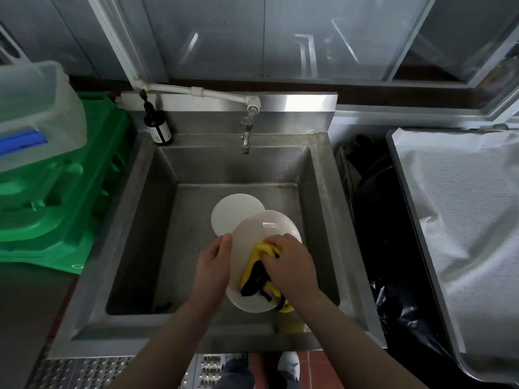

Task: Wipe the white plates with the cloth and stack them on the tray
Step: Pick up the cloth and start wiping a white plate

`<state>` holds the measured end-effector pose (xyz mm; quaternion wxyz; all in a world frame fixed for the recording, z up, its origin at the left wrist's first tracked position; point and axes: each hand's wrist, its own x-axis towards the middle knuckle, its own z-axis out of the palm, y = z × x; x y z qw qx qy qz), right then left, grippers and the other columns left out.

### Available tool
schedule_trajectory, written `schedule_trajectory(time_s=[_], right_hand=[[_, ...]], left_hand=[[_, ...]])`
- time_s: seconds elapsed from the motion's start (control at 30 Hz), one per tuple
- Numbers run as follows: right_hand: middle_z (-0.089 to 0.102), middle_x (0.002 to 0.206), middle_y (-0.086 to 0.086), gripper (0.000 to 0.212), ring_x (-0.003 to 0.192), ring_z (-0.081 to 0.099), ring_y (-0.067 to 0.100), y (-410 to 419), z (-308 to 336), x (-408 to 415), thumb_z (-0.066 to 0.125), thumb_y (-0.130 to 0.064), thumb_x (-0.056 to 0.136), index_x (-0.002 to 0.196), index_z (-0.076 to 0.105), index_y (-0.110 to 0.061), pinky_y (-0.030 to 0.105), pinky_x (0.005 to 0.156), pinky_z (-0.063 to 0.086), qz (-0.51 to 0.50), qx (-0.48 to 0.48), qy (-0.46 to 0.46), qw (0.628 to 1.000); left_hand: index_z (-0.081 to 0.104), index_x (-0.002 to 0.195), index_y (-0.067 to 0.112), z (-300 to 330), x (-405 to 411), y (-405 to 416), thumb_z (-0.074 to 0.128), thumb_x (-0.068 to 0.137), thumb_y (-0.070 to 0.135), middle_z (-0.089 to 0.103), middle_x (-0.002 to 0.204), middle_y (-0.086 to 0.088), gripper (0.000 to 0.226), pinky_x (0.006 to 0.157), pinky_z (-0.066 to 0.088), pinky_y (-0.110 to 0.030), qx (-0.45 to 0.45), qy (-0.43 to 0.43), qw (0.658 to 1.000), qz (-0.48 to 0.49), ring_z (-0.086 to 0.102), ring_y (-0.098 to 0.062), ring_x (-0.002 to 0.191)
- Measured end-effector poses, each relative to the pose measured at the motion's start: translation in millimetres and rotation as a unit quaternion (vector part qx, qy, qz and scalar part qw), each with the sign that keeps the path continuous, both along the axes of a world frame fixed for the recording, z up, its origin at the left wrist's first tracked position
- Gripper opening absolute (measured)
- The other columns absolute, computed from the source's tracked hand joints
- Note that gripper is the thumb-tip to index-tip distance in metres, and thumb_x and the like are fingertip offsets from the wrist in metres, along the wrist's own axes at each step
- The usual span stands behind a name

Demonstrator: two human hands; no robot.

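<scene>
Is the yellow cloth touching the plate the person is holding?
Touching. The head view shows the right hand pressing the yellow cloth flat against the face of the held white plate, with no gap between them, while the left hand grips the plate's edge.

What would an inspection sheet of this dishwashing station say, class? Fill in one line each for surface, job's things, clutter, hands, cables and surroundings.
Surface: steel sink, basin looks dry, tap not running.
Job's things: held plate tilted above the basin; second plate behind it, partly hidden; yellow and black cloth on the held plate; lined tray to the right, no plates on it.
Clutter: dark pump bottle on the sink's back left corner.
Hands: left hand grips the held plate's edge; right hand presses the bunched cloth onto it.
Cables: nothing seen.
Surroundings: green crates and a clear bin on the left; black bag between sink and tray.
</scene>
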<state>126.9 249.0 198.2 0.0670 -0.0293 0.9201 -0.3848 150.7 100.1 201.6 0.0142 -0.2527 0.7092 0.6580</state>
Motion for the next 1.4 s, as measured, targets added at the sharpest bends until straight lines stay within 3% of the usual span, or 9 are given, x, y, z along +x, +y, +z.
schedule_trajectory(time_s=[0.2,0.57,0.8,0.9,0.97,1.07,1.17,1.27,1.4], right_hand=[[0.060,0.103,-0.009,0.023,0.090,0.058,0.011,12.5,-10.6,0.6,0.057,-0.025,0.089,0.110,0.066,-0.028,0.028,0.079,0.053,-0.013,0.024,-0.021,0.999],[0.055,0.097,-0.008,0.020,0.084,0.056,0.013,38.5,-30.1,1.3,0.055,-0.024,0.089,0.104,0.066,-0.026,0.023,0.064,0.041,-0.040,0.077,-0.063,0.994],[0.052,0.102,-0.008,0.029,0.081,0.054,0.013,43.9,-34.2,8.1,0.047,-0.031,0.096,0.123,0.057,-0.027,0.022,0.064,0.044,-0.011,0.132,-0.018,0.991],[0.054,0.109,-0.002,0.033,0.084,0.053,0.016,43.8,-34.4,14.5,0.039,-0.030,0.100,0.131,0.050,-0.026,0.024,0.063,0.044,0.020,0.195,0.005,0.981],[0.054,0.110,-0.001,0.036,0.085,0.054,0.017,41.4,-33.8,19.6,0.032,-0.037,0.100,0.131,0.046,-0.025,0.024,0.062,0.041,0.043,0.239,0.027,0.970],[0.050,0.109,-0.001,0.061,0.089,0.050,0.017,37.4,-33.6,24.4,0.025,-0.068,0.087,0.126,0.040,-0.024,0.025,0.065,0.038,0.060,0.245,0.027,0.967],[0.042,0.119,-0.001,0.086,0.098,0.043,0.017,36.9,-36.1,25.4,0.039,-0.085,0.070,0.132,0.032,-0.025,0.028,0.078,0.043,0.071,0.246,-0.005,0.967],[0.039,0.125,0.001,0.089,0.106,0.043,0.019,35.2,-35.1,27.0,0.051,-0.078,0.069,0.136,0.028,-0.024,0.030,0.085,0.046,0.062,0.234,-0.012,0.970],[0.036,0.127,0.005,0.074,0.107,0.041,0.022,37.1,-32.8,25.2,0.057,-0.048,0.078,0.137,0.026,-0.019,0.029,0.086,0.044,0.086,0.210,-0.027,0.974]], left_hand=[[0.071,0.080,0.016,1.8,2.1,-2.1,0.046,0.104,0.032,0.068,0.072,-0.004,0.038,0.058,0.050,-0.026,-0.008,0.008,1.000,0.002,0.063,-0.014,0.069],[0.070,0.086,0.013,2.2,4.5,-6.1,0.044,0.105,0.033,0.069,0.083,-0.010,0.038,0.069,0.054,-0.041,0.021,0.007,1.000,0.019,0.066,-0.027,0.079],[0.074,0.101,0.024,3.4,6.9,-9.5,0.043,0.105,0.037,0.075,0.098,-0.004,0.034,0.085,0.058,-0.053,0.067,-0.002,0.997,0.040,0.071,-0.029,0.097],[0.073,0.101,0.021,2.7,7.3,-9.1,0.043,0.105,0.037,0.075,0.097,-0.005,0.034,0.083,0.057,-0.049,0.082,-0.008,0.995,0.059,0.070,-0.030,0.097],[0.072,0.097,0.017,4.3,7.9,-8.0,0.043,0.106,0.034,0.074,0.092,-0.005,0.034,0.078,0.057,-0.044,0.098,-0.018,0.992,0.079,0.069,-0.027,0.091],[0.070,0.097,0.018,5.7,9.8,-6.2,0.041,0.107,0.033,0.073,0.092,-0.003,0.034,0.073,0.057,-0.038,0.103,-0.017,0.991,0.085,0.069,-0.023,0.087],[0.069,0.101,0.020,5.2,10.5,-6.4,0.040,0.107,0.033,0.075,0.093,0.000,0.032,0.075,0.060,-0.041,0.108,-0.005,0.991,0.074,0.071,-0.021,0.088],[0.069,0.097,0.020,5.2,9.9,-5.6,0.040,0.107,0.033,0.075,0.084,0.005,0.033,0.068,0.059,-0.036,0.103,-0.003,0.992,0.076,0.071,-0.015,0.080],[0.069,0.096,0.013,7.4,10.1,-4.3,0.041,0.107,0.032,0.073,0.079,0.002,0.035,0.063,0.057,-0.033,0.112,-0.006,0.989,0.097,0.069,-0.018,0.078]])
